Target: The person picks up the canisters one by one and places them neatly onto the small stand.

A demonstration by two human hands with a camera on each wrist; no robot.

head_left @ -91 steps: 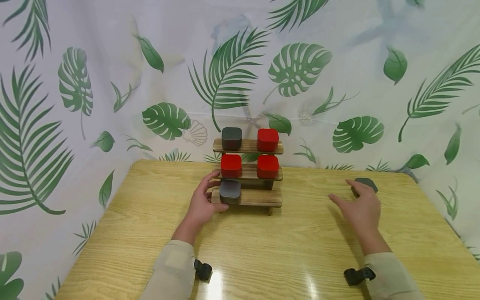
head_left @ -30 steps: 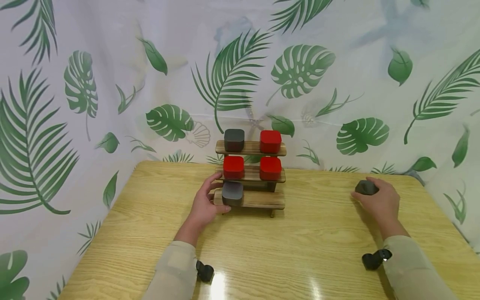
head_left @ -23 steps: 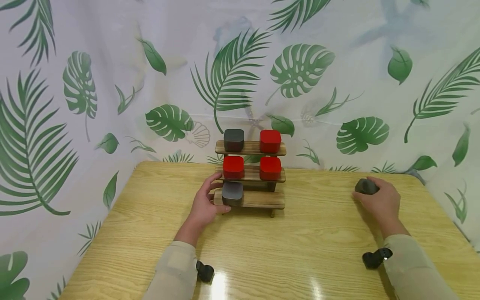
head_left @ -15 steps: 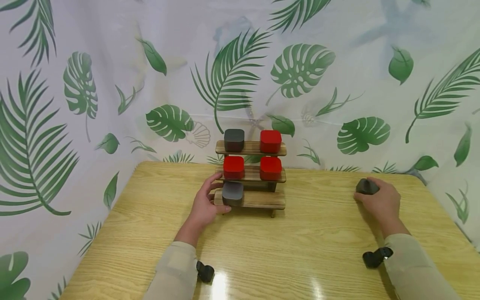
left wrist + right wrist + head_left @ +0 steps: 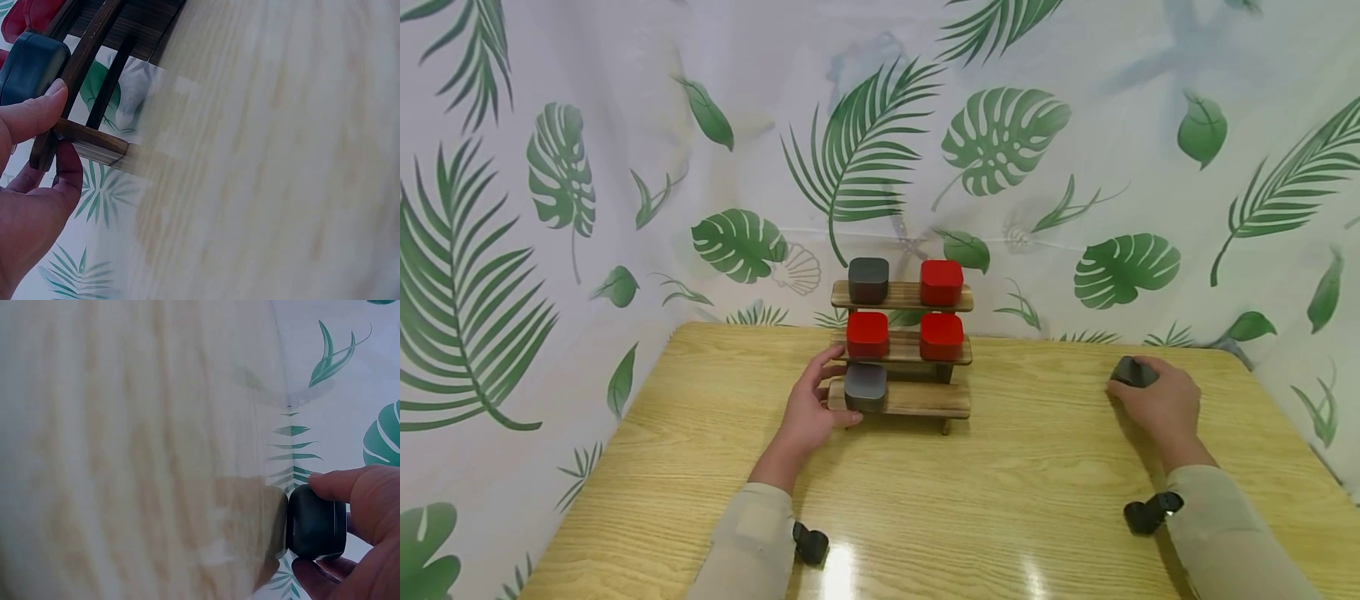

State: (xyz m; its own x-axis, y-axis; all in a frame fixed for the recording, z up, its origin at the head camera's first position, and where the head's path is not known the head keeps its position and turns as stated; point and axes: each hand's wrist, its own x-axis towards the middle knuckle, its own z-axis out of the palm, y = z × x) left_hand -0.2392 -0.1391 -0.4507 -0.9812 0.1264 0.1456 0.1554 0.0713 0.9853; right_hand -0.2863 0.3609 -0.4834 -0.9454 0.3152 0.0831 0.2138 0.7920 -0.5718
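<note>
Out near the table's far right corner, the right hand [image 5: 1157, 400] is curled over a small dark grey box [image 5: 1130, 372], a squat square tin with rounded corners and a matte finish, sitting on the pale wooden table [image 5: 985, 500]. Only its far edge peeks past the knuckles from the head camera, but the right wrist view fills it in: the dark grey box [image 5: 317, 521] is pinched between a finger on top and the thumb underneath, showing a thin seam where lid meets body. Over on the other side, the left hand [image 5: 808, 408] grips the left end of the three-tier wooden rack [image 5: 925, 398], fingers wrapped round the lowest slat just beside a grey box on the bottom tier [image 5: 865, 387]. The left wrist view shows the thumb lying over the slat's edge and touching that box's corner, which the head camera hides. From above, the rack's other tenants read clearly: two red boxes on the middle tier [image 5: 903, 335], and a grey box [image 5: 868, 279] beside a red box [image 5: 941, 282] on top.
</note>
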